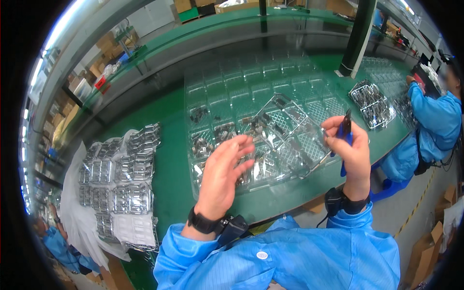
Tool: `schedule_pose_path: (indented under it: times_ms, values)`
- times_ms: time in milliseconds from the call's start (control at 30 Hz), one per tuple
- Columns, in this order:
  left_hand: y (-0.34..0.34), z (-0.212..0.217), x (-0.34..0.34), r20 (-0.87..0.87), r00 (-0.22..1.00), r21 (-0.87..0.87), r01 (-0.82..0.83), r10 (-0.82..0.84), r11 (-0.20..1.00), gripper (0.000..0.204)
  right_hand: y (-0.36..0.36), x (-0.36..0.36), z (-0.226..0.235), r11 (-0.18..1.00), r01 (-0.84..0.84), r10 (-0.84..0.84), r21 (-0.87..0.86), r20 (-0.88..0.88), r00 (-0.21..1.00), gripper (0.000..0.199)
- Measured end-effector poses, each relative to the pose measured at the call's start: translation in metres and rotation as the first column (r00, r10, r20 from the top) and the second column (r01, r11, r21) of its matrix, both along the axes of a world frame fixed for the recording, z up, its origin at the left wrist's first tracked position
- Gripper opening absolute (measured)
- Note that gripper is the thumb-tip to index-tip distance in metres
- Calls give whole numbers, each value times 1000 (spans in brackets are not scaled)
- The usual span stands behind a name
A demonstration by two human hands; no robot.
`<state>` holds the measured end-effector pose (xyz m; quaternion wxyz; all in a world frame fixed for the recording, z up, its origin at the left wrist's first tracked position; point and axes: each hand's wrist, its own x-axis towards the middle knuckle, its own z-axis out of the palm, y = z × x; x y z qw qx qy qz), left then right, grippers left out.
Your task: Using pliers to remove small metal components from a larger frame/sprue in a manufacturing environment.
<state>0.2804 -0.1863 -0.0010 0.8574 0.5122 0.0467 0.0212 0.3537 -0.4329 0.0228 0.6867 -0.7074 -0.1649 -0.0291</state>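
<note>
My right hand (356, 145) grips a pair of cutting pliers (347, 123) with dark jaws and blue handles, jaws pointing up. Its thumb and forefinger come together at a tiny light spot, too small to name. Over the near left part of a clear plastic compartment tray (244, 75), my left hand (224, 169) is open, fingers apart, holding nothing. Small shiny metal-looking parts (261, 166) lie in the tray's nearer compartments, partly hidden by that hand. A thin shiny rectangular frame (293, 129) with crossbars lies at a slant across the tray, close to my right hand.
Left on the green table (169, 130) are stacked shiny framed parts (133, 169) with white wrapping sheet (77, 203). Another pile of framed parts (372, 104) lies at right, near a post (358, 38). One co-worker in blue (435, 113) sits right, another (63, 246) far left.
</note>
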Motion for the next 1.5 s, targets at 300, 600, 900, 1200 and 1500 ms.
schedule_pose_path:
  times_ms: [300,600,900,1200,1500]
  values:
    - [23,11,-6,276,959,780,-189,-56,597,44,31,12,26,746,-579,590,-329,-78,804,24]
    - [16,6,-22,-19,1000,278,13,-8,961,15,45,11,22,950,-308,307,-46,-21,951,27]
    - [6,-2,-21,45,998,179,-41,34,983,20,61,-17,-8,933,-351,359,76,-185,915,12]
    - [-3,-13,-26,116,988,146,-115,99,983,17,78,-10,-7,928,-255,325,271,-256,911,14]
    - [25,-20,-37,-202,947,-188,-290,252,938,16,15,-91,-53,683,-284,684,673,-453,572,56]
